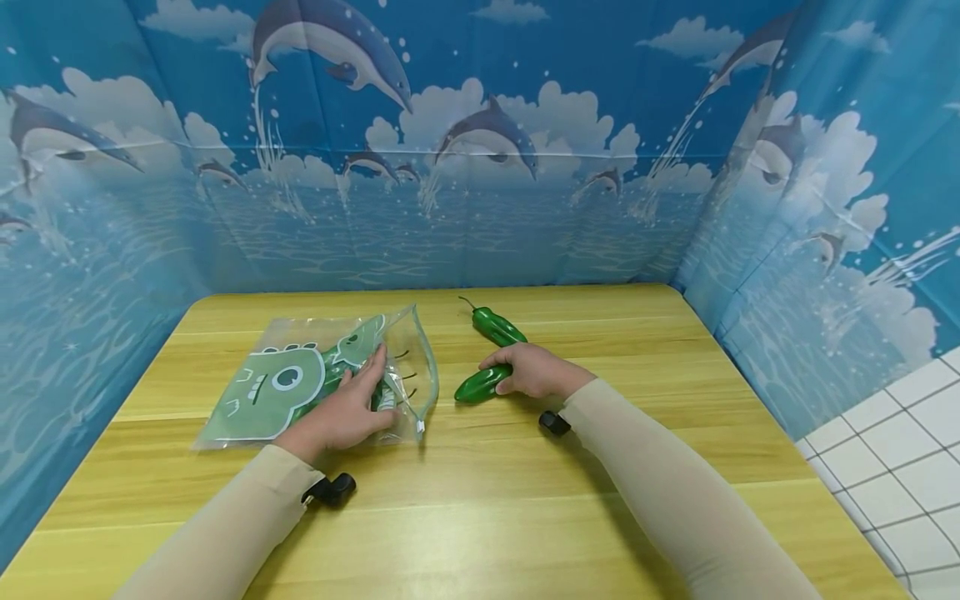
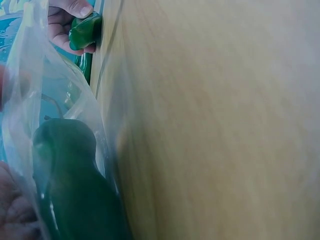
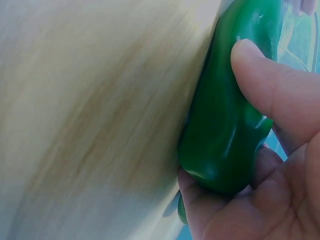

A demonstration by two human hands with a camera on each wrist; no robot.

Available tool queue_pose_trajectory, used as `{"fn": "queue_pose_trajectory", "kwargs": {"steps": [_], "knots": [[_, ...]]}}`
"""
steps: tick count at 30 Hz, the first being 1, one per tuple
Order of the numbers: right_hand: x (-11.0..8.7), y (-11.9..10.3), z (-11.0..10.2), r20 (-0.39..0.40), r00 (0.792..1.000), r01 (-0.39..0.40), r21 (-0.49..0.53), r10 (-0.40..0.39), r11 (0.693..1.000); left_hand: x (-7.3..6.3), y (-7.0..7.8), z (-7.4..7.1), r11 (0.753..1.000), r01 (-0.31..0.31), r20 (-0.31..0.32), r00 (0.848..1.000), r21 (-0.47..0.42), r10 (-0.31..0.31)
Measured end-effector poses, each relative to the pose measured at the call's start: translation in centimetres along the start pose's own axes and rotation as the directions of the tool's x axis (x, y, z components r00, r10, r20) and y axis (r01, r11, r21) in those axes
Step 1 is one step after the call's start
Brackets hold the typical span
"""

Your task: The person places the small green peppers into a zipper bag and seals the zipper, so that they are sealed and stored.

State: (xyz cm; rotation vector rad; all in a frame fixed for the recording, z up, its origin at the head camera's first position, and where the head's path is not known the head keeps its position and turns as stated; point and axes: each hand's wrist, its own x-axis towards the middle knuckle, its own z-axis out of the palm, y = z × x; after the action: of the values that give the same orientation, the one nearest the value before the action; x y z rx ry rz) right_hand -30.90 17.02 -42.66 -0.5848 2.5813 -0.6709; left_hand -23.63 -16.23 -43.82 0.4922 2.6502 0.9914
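A clear zip bag (image 1: pixel 247 408) with a green cartoon print lies flat at left on the table, its mouth facing right and its white slider (image 1: pixel 420 427) at the near corner. Several green peppers are inside, stems toward the mouth; one pepper (image 2: pixel 72 185) shows large through the plastic in the left wrist view. My left hand (image 1: pixel 348 412) rests on top of the bag with its fingers extended. Just right of the mouth, my right hand (image 1: pixel 534 371) grips a green pepper (image 3: pixel 222 115) between thumb and fingers, close over the table. Another pepper (image 1: pixel 497 325) lies just behind that hand.
The yellow wood-grain table (image 1: pixel 465 517) ends at a blue dolphin-print curtain (image 1: pixel 480 225) at the back and both sides. White floor tiles (image 1: pixel 892 458) show past the right edge. A black wrist camera (image 1: pixel 333 490) sits at my left sleeve.
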Motion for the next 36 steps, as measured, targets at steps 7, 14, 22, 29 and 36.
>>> {"fn": "queue_pose_trajectory", "kwargs": {"steps": [7,14,22,29,36], "knots": [[-0.1,-0.6,0.0,-0.008,1.0,0.029,-0.063,-0.03,0.998,-0.1,0.1,-0.1,1.0,-0.006,-0.001,1.0,-0.011,0.006],[-0.3,-1.8,0.4,-0.104,0.989,0.107,-0.02,-0.109,0.994,-0.1,0.1,0.0,0.999,0.015,-0.014,1.0,-0.038,-0.016],[-0.6,-4.7,1.0,-0.171,0.966,0.195,-0.015,-0.195,0.981,-0.1,0.5,-0.1,0.999,-0.02,-0.051,0.999,-0.024,0.019],[-0.2,-6.5,2.3,-0.154,0.964,0.207,-0.085,-0.218,0.975,-0.4,0.9,-0.3,0.999,-0.029,-0.047,0.999,-0.031,0.027],[0.1,-7.7,3.3,-0.158,0.959,0.208,-0.168,-0.235,0.964,-0.6,0.9,-0.1,0.999,-0.024,-0.031,0.999,-0.037,0.023]]}}
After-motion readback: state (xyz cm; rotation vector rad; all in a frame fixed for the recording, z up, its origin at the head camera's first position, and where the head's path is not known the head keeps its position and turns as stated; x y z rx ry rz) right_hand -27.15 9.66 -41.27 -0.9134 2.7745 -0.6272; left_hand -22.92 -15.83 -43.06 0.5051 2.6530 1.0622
